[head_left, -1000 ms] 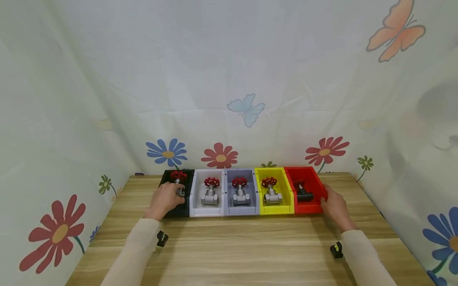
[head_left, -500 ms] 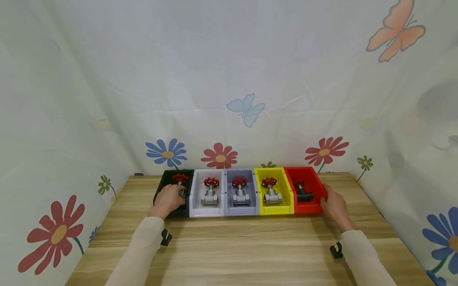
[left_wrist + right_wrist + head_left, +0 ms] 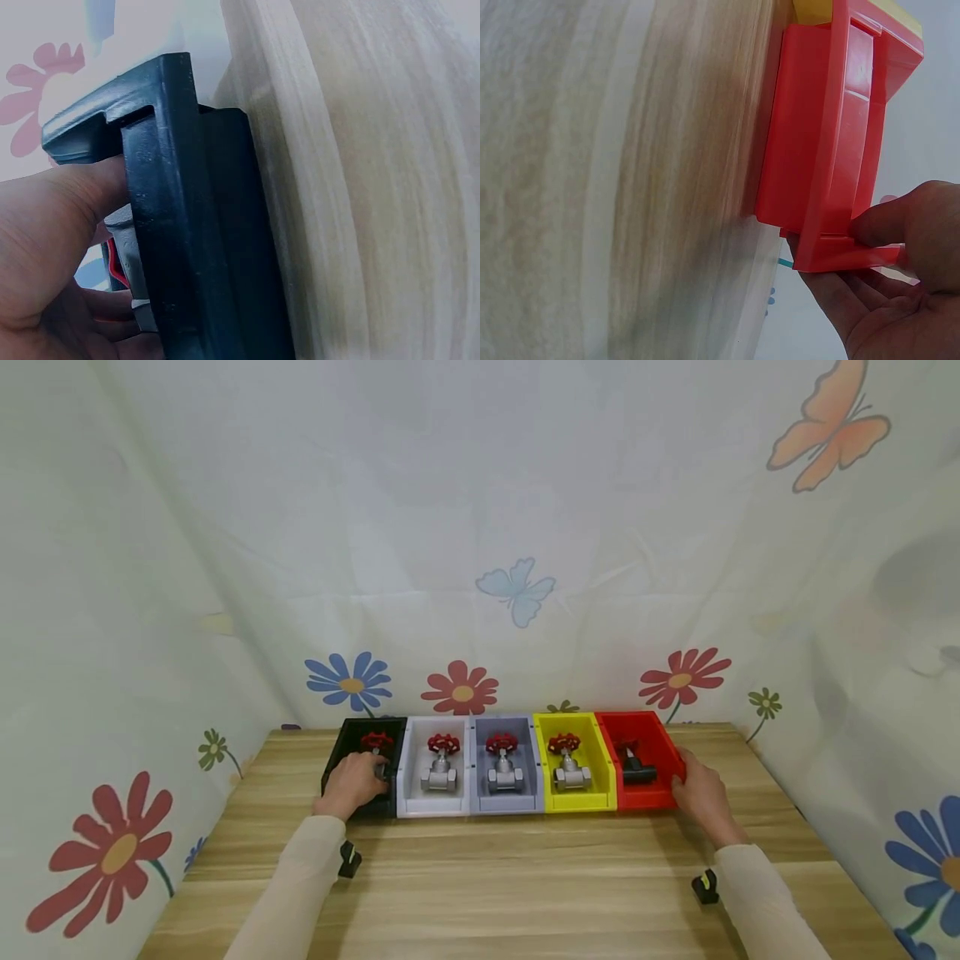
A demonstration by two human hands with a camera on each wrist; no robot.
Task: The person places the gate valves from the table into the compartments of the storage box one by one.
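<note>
In the head view, my left hand [image 3: 354, 783] reaches into the black bin [image 3: 345, 742] at the row's left end. Its fingers hold a gate valve [image 3: 377, 742] with a red handwheel, whose body is mostly hidden by the hand. The left wrist view shows the thumb and fingers [image 3: 112, 306] around the grey valve body [image 3: 129, 244], behind the black bin's front wall [image 3: 180, 240]. At the other end, my right hand [image 3: 703, 793] pinches the side wall of the red bin [image 3: 810, 135], thumb inside and fingers outside. A dark-bodied valve [image 3: 637, 768] lies in that bin.
Between the two end bins stand a white bin [image 3: 435, 803], a grey-violet bin [image 3: 506, 803] and a yellow bin [image 3: 581, 799], each with a red-wheeled valve. All adjoin in one row on the wooden table [image 3: 517, 885]. A flower-printed curtain [image 3: 420, 610] hangs close behind.
My left hand has shifted slightly right and lowered the valve further into the black bin. The right hand keeps its place on the red bin.
</note>
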